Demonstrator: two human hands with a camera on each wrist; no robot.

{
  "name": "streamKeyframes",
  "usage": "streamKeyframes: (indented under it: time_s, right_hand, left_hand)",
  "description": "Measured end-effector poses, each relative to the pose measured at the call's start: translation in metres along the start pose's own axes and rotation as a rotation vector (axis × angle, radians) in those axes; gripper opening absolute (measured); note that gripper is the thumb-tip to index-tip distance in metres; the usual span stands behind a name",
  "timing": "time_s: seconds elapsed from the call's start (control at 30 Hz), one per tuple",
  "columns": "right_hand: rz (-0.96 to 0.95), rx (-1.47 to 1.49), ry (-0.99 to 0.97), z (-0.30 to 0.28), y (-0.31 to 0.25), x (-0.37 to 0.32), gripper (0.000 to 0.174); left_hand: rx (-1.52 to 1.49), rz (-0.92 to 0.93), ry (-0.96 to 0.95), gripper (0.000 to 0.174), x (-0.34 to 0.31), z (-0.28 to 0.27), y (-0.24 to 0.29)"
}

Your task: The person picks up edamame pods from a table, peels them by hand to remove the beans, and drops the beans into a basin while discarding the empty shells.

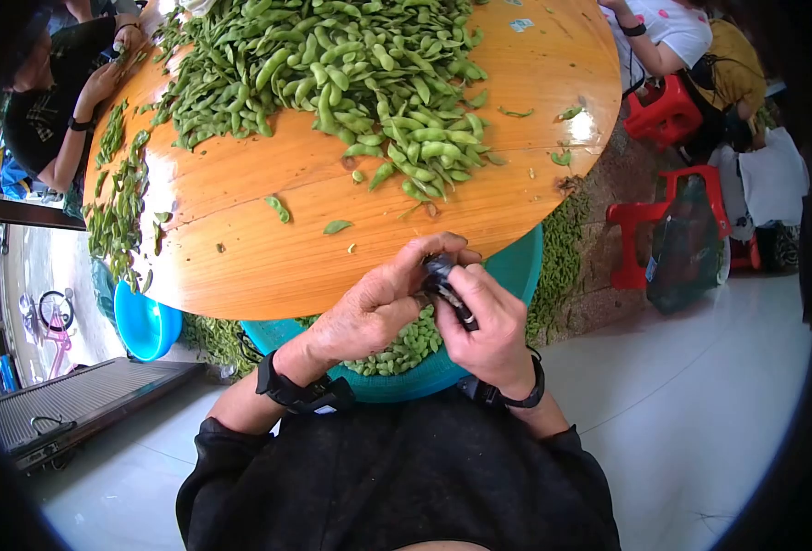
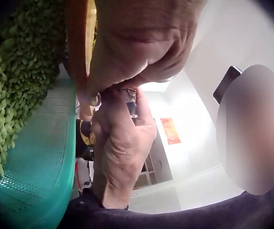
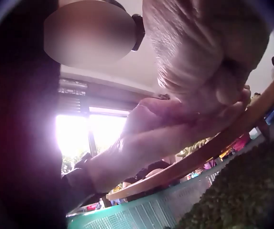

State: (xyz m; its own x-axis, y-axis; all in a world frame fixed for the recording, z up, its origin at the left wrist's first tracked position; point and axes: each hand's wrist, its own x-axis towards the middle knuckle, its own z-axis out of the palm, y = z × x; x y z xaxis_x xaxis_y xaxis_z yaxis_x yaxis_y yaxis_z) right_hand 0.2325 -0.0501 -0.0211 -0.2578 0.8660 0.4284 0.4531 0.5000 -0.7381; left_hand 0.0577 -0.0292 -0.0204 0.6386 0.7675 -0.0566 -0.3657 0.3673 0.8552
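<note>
Both hands meet over a teal mesh basket [image 1: 374, 389] below the table's near edge. My right hand [image 1: 490, 332] pinches a small black object [image 1: 450, 296] with a pale strip along it. My left hand [image 1: 369, 312] has its fingers curled around the top end of the same object, thumb alongside. What kind of object it is I cannot tell. In the left wrist view, the right hand [image 2: 122, 148] comes up against the left hand [image 2: 146, 43], and a dark bit shows between their fingers. Shelled green beans [image 1: 401, 351] lie in the basket beneath the hands.
A large heap of edamame pods [image 1: 332, 73] covers the far part of the round wooden table [image 1: 240, 239]. More pods [image 1: 117, 216] lie along its left edge, near another person's hand [image 1: 103, 83]. A blue basin [image 1: 147, 321] stands at the left. Red stools [image 1: 667, 211] stand at the right.
</note>
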Motion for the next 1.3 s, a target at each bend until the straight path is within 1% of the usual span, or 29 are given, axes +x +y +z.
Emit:
streamKeyframes:
  time_s: [0.03,0.1,0.13,0.2,0.23,0.27,0.33,0.37,0.4,0.47,0.57,0.63,0.67,0.7,0.77,0.8,0.83,0.87,0.93,0.97,1.03,1.07,1.13,1.17,1.23,1.27,1.3]
  right_hand:
    - [0.000,0.000,0.000,-0.001,0.002,-0.001,0.040]
    - [0.178,0.206,0.027,-0.002,0.008,-0.003,0.036]
    - [0.179,0.207,0.026,-0.004,0.008,-0.004,0.036]
    - [0.402,0.378,-0.001,-0.009,0.006,-0.005,0.035]
    - [0.457,0.406,-0.009,-0.012,0.005,-0.006,0.037]
    - [0.457,0.405,-0.008,-0.015,0.005,-0.007,0.037]
    - [0.615,0.507,0.075,-0.020,0.007,-0.009,0.035]
    - [0.655,0.512,0.109,-0.024,0.008,-0.010,0.033]
    - [0.634,0.472,0.132,-0.030,0.010,-0.009,0.033]
    - [0.677,0.527,0.223,-0.043,0.016,-0.013,0.031]
    - [0.675,0.366,0.397,-0.064,0.037,-0.020,0.030]
    - [0.686,0.285,0.488,-0.078,0.063,-0.035,0.030]
    - [0.703,0.261,0.533,-0.085,0.073,-0.042,0.029]
    - [0.702,0.261,0.534,-0.090,0.078,-0.045,0.029]
    - [0.790,-0.065,0.535,-0.097,0.085,-0.048,0.029]
    - [0.790,-0.063,0.536,-0.099,0.091,-0.052,0.029]
    - [0.662,-0.219,0.559,-0.100,0.099,-0.056,0.028]
    - [0.530,-0.372,0.578,-0.100,0.103,-0.058,0.028]
    - [0.552,-0.390,0.559,-0.104,0.092,-0.051,0.027]
    - [0.567,-0.375,0.569,-0.105,0.091,-0.051,0.026]
    - [0.584,-0.363,0.584,-0.105,0.091,-0.052,0.025]
    - [0.568,-0.330,0.576,-0.104,0.090,-0.052,0.024]
    - [0.554,-0.297,0.570,-0.103,0.089,-0.053,0.024]
    - [0.535,-0.292,0.560,-0.101,0.090,-0.053,0.023]
    - [0.515,-0.284,0.549,-0.100,0.090,-0.054,0.023]
    - [0.507,-0.298,0.530,-0.099,0.089,-0.054,0.023]
    - [0.498,-0.313,0.512,-0.099,0.087,-0.054,0.023]
  left_hand:
    - [-0.044,-0.012,-0.002,0.076,0.000,0.000,0.001]
    - [-0.069,-0.037,0.009,0.074,-0.001,-0.001,0.001]
    - [-0.094,-0.062,0.019,0.073,-0.002,-0.002,0.000]
    - [-0.143,-0.060,0.019,0.073,-0.002,-0.002,-0.002]
    - [-0.192,-0.056,0.019,0.074,-0.001,-0.002,-0.002]
    - [-0.193,-0.056,0.018,0.074,-0.002,-0.003,-0.004]
    - [-0.242,-0.039,0.035,0.074,-0.003,-0.004,-0.006]
    - [-0.243,-0.040,0.037,0.074,-0.002,-0.004,-0.006]
    - [-0.235,-0.032,0.008,0.075,-0.002,-0.005,-0.005]
    - [-0.228,-0.025,-0.020,0.076,-0.002,-0.007,-0.005]
    - [-0.148,0.011,-0.052,0.076,-0.002,-0.008,-0.004]
    - [-0.050,0.030,-0.103,0.084,-0.002,-0.008,-0.003]
    - [-0.050,0.030,-0.104,0.084,-0.002,-0.008,-0.003]
    - [-0.036,0.027,-0.105,0.084,-0.002,-0.007,-0.003]
    - [-0.021,0.023,-0.105,0.084,-0.001,-0.006,-0.004]
    - [-0.041,0.017,-0.092,0.080,0.000,-0.005,-0.004]
    - [-0.060,0.012,-0.079,0.076,0.000,-0.004,-0.004]
    - [-0.057,0.011,-0.079,0.076,0.002,-0.004,-0.007]
    - [-0.150,0.033,-0.044,0.063,0.006,-0.004,-0.012]
    - [-0.146,0.031,-0.049,0.063,0.007,-0.003,-0.012]
    - [-0.275,-0.020,0.051,0.045,0.009,0.000,-0.012]
    - [-0.274,-0.022,0.045,0.045,0.010,0.002,-0.010]
    - [-0.356,-0.079,0.135,0.044,0.011,0.007,-0.006]
    - [-0.355,-0.081,0.135,0.044,0.011,0.006,-0.006]
    - [-0.432,-0.118,0.137,0.055,0.012,0.004,-0.006]
    - [-0.431,-0.119,0.138,0.055,0.012,0.005,-0.005]
    - [-0.434,-0.130,0.147,0.061,0.012,0.006,-0.004]
